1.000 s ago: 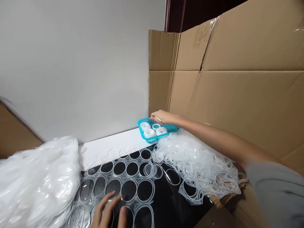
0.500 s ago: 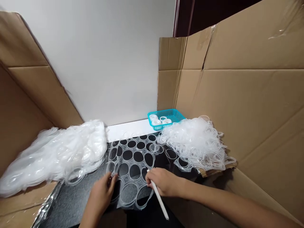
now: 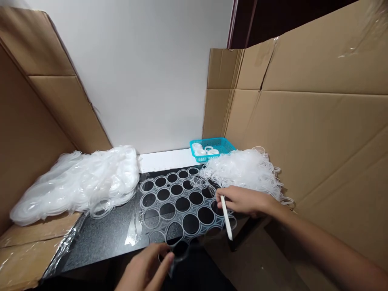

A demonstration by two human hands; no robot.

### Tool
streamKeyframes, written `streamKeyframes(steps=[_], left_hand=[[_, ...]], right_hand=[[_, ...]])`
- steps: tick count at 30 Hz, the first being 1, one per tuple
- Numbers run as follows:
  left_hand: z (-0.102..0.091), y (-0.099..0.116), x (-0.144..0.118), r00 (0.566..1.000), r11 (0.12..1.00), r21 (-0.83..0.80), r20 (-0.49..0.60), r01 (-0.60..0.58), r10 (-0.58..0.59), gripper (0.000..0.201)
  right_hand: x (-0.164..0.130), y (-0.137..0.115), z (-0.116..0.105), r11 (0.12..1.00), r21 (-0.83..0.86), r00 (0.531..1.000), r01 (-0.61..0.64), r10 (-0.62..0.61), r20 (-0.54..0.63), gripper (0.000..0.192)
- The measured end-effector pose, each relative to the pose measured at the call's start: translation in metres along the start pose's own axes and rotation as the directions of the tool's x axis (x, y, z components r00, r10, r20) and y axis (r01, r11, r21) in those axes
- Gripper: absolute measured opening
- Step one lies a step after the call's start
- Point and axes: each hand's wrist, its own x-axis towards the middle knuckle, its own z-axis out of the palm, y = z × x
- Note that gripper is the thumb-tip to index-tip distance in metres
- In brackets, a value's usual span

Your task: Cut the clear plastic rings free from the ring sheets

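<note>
My left hand is at the near edge of the bench, fingers pinched shut on the near edge of the clear ring sheet. My right hand sits on the sheet's right edge, curled closed around a thin white stick; the stick angles down and toward me past the fingers.

The sheet is thin transparent plastic, a web of joined rings in rows with open round holes, so the dark surface shows through. It lies flat between my two hands, running away from me. The near rings by my left hand are lifted and slightly buckled.

Just beyond my right hand is a loose heap of clear rings, tangled and touching the sheet's far right corner. Beyond that heap is a teal basket with white tape-like rolls inside. Well off to the left of my left hand is a big pile of clear plastic sheets, glossy and crumpled.

The bench is black and finely textured, with a white strip at the far edge. Cardboard panels stand close behind my right hand, and more cardboard leans on the left. There's a plain white wall at the back and a dark doorway at top right.

I can't read any labels or writing anywhere.
</note>
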Motion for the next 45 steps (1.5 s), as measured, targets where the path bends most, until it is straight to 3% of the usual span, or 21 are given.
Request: streamKeyframes(steps=[2,5,7,9,13,16,20,27,34,39,45], left_hand=[[-0.004,0.008,0.023,0.993,0.999,0.015,-0.111,-0.042,0.044,0.039],[0.016,0.010,0.073,0.944,0.976,0.132,-0.260,-0.176,0.205,0.041],[0.038,-0.001,0.101,0.936,0.939,0.315,-0.270,-0.136,0.226,0.046],[0.054,-0.019,0.116,0.952,0.879,0.475,-0.248,-0.041,0.179,0.054],[0.051,-0.056,0.115,0.971,0.786,0.618,-0.176,-0.019,0.162,0.065],[0.033,-0.068,0.110,0.973,0.778,0.627,-0.150,-0.045,0.177,0.066],[0.025,-0.065,0.110,0.959,0.799,0.595,-0.172,-0.083,0.227,0.061],[0.046,-0.043,0.110,0.922,0.870,0.446,-0.207,-0.209,0.328,0.038],[0.059,-0.040,0.110,0.928,0.871,0.468,-0.238,-0.148,0.286,0.038],[0.058,-0.039,0.107,0.940,0.867,0.482,-0.219,-0.128,0.261,0.042],[0.058,-0.038,0.107,0.944,0.865,0.489,-0.218,-0.113,0.247,0.043]], right_hand=[[0.013,-0.015,-0.004,0.988,0.125,0.995,0.091,-0.084,-0.053,0.028],[0.059,-0.034,0.006,0.941,0.219,0.958,0.256,-0.217,-0.188,0.042],[0.100,-0.039,0.020,0.895,0.253,0.914,0.367,-0.296,-0.277,0.039],[0.138,-0.035,0.037,0.870,0.324,0.906,0.372,-0.265,-0.330,0.026],[0.180,-0.012,0.062,0.846,0.426,0.942,0.321,-0.239,-0.236,0.015],[0.181,0.002,0.070,0.835,0.440,0.940,0.330,-0.251,-0.229,0.013],[0.173,0.008,0.077,0.838,0.427,0.926,0.340,-0.219,-0.306,0.015],[0.169,0.004,0.079,0.842,0.358,0.895,0.404,-0.284,-0.343,0.012],[0.163,0.005,0.070,0.888,0.365,0.956,0.279,-0.221,-0.195,0.012],[0.167,0.006,0.077,0.848,0.387,0.907,0.362,-0.225,-0.356,0.012],[0.170,0.008,0.079,0.844,0.386,0.896,0.372,-0.219,-0.386,0.011]])
